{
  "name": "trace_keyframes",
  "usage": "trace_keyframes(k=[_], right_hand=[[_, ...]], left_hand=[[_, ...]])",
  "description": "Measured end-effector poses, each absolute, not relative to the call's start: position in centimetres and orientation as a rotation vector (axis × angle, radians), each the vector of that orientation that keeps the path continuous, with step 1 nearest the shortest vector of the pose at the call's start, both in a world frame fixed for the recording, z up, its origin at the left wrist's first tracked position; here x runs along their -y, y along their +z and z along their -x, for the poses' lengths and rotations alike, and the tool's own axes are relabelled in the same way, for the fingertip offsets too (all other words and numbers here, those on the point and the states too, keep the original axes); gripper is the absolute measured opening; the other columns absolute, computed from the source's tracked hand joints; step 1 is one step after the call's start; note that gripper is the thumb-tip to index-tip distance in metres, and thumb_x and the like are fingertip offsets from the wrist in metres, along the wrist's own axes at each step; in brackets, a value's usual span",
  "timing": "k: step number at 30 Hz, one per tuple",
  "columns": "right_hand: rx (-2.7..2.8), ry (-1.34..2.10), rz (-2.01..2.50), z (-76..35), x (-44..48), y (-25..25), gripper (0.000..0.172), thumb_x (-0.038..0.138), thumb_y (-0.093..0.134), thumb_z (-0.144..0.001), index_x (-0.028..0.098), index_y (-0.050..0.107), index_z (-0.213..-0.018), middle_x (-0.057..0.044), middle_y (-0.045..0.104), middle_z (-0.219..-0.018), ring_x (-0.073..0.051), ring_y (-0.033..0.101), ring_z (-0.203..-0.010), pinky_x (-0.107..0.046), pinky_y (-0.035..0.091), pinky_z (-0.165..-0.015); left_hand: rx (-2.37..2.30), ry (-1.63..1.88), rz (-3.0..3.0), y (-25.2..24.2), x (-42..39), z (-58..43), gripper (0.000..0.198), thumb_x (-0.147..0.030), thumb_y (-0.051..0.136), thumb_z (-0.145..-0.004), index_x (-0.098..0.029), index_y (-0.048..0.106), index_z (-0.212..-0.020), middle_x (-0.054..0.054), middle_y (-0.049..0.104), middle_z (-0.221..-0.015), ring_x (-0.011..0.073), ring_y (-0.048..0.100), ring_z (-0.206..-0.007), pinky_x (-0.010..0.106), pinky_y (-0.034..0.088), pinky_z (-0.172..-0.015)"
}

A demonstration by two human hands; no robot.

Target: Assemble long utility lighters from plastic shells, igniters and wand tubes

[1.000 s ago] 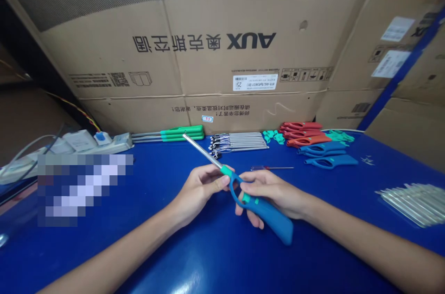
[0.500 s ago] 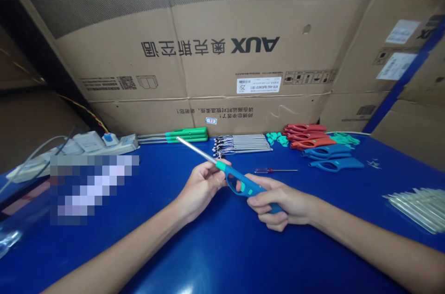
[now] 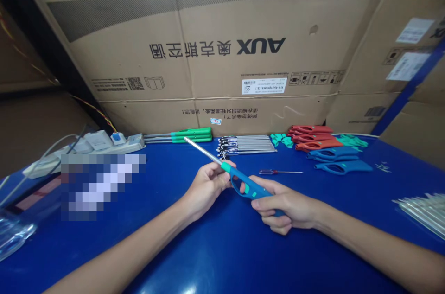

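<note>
Right hand (image 3: 287,205): curled shut around the blue grip of the lighter (image 3: 245,183), thumb laid on top.
Left hand (image 3: 207,186): fingertips pinched closed on the teal collar at the base of the metal nozzle.
Lighter: held off the surface over the table's middle, between both hands, nozzle slanting toward the far left.
Table (image 3: 222,257): glossy blue top, sheen near the front edge.
Screwdriver (image 3: 280,172): flat, just beyond the right hand.
Far edge: green-handled lighters (image 3: 190,134), bundle of metal tubes (image 3: 247,144), then red shells (image 3: 309,138) and blue shells (image 3: 335,160) toward the far right corner.
Right edge: pile of silver rods (image 3: 426,210).
Far left corner: white power strip (image 3: 104,144) with cables.
Room: large cardboard boxes (image 3: 208,43) stacked like a wall right behind the far edge.
</note>
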State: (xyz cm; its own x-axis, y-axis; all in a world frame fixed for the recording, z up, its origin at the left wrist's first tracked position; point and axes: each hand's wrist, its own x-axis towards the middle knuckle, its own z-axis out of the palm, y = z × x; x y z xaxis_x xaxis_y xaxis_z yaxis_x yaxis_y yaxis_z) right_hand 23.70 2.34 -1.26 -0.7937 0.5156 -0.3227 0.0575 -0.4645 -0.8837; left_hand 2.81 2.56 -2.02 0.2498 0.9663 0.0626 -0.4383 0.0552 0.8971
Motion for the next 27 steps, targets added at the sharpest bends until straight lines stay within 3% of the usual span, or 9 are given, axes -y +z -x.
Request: trace_keyframes(k=[6,16,20,23,27], right_hand=[[1.475,2.303,0.842,-23.7,-2.3,-1.5,0.039,0.032,0.068,-0.081,0.028,0.040,-0.108,0.016,0.032,-0.051,-0.003,0.017,-0.034,-0.014,0.017,-0.034],[1.453,2.314,0.853,-23.6,-2.3,-1.4,0.040,0.031,0.068,-0.080,0.028,0.041,-0.108,0.016,0.033,-0.051,-0.003,0.017,-0.034,-0.014,0.018,-0.033],[1.439,2.313,0.844,-23.7,-2.3,-1.4,0.046,0.028,0.068,-0.081,0.028,0.041,-0.118,0.015,0.036,-0.051,-0.002,0.021,-0.033,-0.013,0.020,-0.034],[1.491,2.238,0.847,-23.7,-2.6,-1.2,0.057,0.027,0.070,-0.081,0.025,0.040,-0.129,0.013,0.049,-0.054,-0.002,0.033,-0.032,-0.013,0.029,-0.035],[1.606,2.036,0.854,-24.1,-3.7,-0.5,0.061,0.028,0.074,-0.076,0.021,0.043,-0.129,0.000,0.069,-0.075,-0.011,0.062,-0.045,-0.018,0.046,-0.038]], left_hand=[[-0.694,1.200,-0.997,-2.3,-2.6,-2.9,0.038,-0.030,0.091,-0.060,-0.015,0.069,-0.087,0.001,0.066,-0.074,0.0171,0.063,-0.072,0.034,0.048,-0.076],[-0.708,1.197,-0.997,-2.3,-2.6,-2.9,0.038,-0.030,0.091,-0.061,-0.014,0.069,-0.088,0.001,0.066,-0.073,0.0176,0.064,-0.072,0.034,0.049,-0.075],[-0.723,1.206,-0.986,-2.1,-2.6,-2.9,0.039,-0.030,0.091,-0.060,-0.014,0.070,-0.088,0.001,0.066,-0.072,0.0169,0.064,-0.069,0.032,0.050,-0.072],[-0.737,1.225,-0.977,-2.0,-2.6,-2.8,0.037,-0.028,0.090,-0.061,-0.014,0.070,-0.089,0.002,0.068,-0.074,0.0169,0.065,-0.071,0.031,0.050,-0.071],[-0.766,1.262,-0.972,-1.9,-2.8,-2.7,0.038,-0.026,0.090,-0.061,-0.013,0.072,-0.092,0.004,0.071,-0.080,0.0172,0.066,-0.075,0.031,0.052,-0.074]])
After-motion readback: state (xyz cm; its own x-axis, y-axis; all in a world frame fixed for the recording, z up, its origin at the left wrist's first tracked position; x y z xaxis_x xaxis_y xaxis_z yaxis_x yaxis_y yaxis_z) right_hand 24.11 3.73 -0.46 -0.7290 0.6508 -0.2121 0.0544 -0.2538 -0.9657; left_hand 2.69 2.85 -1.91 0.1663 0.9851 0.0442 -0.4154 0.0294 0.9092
